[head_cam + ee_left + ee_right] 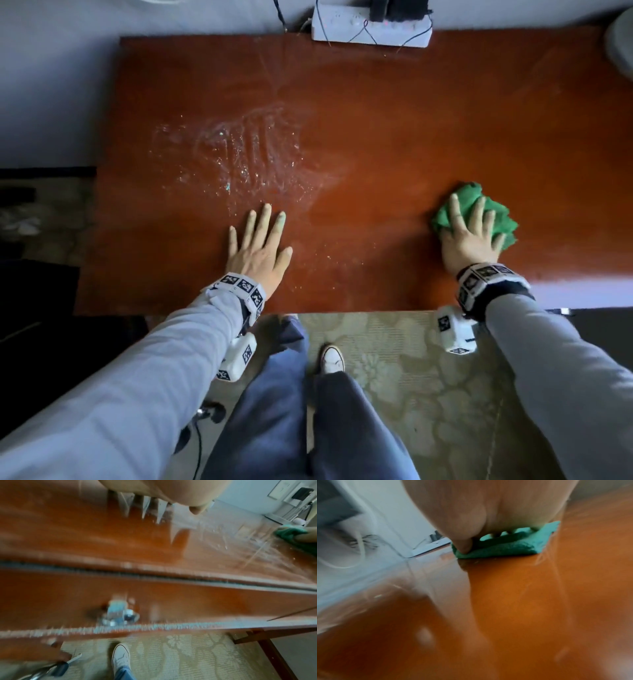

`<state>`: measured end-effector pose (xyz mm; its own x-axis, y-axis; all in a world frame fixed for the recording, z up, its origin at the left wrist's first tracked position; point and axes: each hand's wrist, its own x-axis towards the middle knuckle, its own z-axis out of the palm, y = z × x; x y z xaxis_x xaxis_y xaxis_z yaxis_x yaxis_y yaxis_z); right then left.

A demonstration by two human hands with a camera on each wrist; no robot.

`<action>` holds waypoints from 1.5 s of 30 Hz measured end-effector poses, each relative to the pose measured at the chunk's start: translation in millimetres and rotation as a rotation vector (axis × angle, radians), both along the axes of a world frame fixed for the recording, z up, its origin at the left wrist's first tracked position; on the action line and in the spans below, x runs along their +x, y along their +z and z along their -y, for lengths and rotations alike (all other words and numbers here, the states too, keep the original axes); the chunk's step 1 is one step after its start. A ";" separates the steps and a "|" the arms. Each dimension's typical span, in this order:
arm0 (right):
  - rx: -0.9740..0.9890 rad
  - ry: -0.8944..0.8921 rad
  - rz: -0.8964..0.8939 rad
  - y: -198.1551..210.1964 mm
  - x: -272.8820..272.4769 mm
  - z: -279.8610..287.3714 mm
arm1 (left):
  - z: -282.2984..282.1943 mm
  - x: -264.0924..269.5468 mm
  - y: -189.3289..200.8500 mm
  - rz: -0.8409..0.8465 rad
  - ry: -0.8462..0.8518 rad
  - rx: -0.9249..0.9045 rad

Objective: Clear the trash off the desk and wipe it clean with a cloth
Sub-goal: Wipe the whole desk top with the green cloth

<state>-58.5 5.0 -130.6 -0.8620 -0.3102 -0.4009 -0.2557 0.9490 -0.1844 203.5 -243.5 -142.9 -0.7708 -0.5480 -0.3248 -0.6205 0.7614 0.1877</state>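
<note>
— What is the right hand (470,241) doing?

— It lies palm-down on a crumpled green cloth (479,214), which sits on the glossy reddish-brown wooden desk (376,137) near its front edge, towards the right side. The fingers (456,212) are spread and nearly straight over the top of the cloth, pressing it onto the wood. In the right wrist view the thumb tip presses into the cloth's (505,547) near edge, and folds of fabric show between the fingers. That picture is blurred, so whether the fingertips dig into the cloth I cannot tell.

— And the left hand (258,255)?

— Flat on the desk, well to the left of the cloth, holding nothing. Its fingers (265,219) are straight and fanned apart, thumb out to the side, palm against the wood.

— What lies on the desk around it?

— Just beyond the left fingertips there is a pale smear of streaks and small specks (239,154), with a few more specks between the two hands. A white power strip (371,27) with dark cables sits at the far edge, well apart from both hands.

— Anything below the desk?

— A white sneaker (331,359) on a patterned beige carpet (428,377).
</note>
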 end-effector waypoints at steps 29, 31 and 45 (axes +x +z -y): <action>-0.109 0.762 -0.113 -16.6 193.1 26.6 | -40.1 25.7 -25.4 -0.173 0.099 -0.194; -0.101 0.614 -0.097 -14.8 176.9 -1.7 | -43.8 18.1 -23.5 -0.154 0.109 -0.135; -0.114 -0.220 -0.152 -21.7 31.5 -128.5 | -124.2 -58.8 -17.2 -0.089 -0.019 -0.122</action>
